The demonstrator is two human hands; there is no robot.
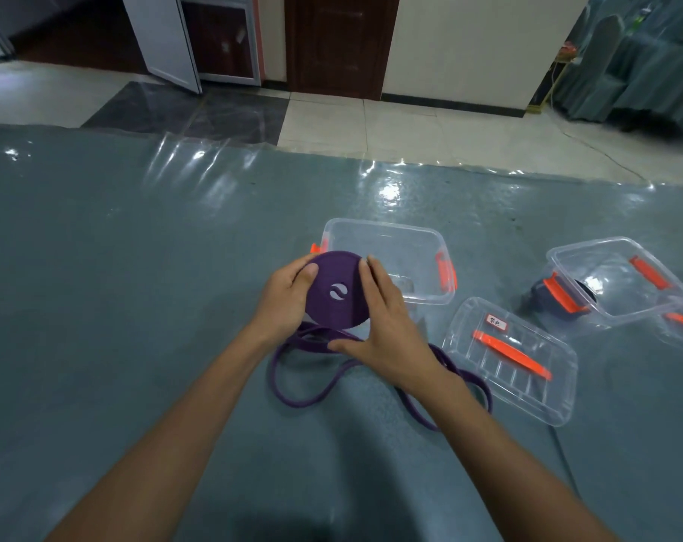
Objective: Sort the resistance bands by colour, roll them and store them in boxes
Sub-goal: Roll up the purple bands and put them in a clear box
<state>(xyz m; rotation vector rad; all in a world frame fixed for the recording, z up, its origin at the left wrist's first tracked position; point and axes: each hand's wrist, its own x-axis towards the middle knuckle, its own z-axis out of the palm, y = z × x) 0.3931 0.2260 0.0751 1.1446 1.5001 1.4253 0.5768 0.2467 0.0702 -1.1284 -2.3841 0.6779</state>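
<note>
On the bench (136, 267), at centre, the left hand (283, 297) cups the left edge of the purple band coil (337, 295), fingers curled round its rim with the thumb on the face. The right hand (379, 326) presses flat against the coil's right side, fingers extended, thumb low by the loose tail (312, 389), which lies looped on the bench below and runs to the right under the forearm. Judged step: winding the remaining tail onto the coil. Keep even side pressure so the layers do not telescope, feed the tail flat without twist, and hold tension until the end is tucked. Behind the coil stands the open box (422, 264), empty. Further right lie the labelled lid (527, 385) and a second box (625, 283).
</note>
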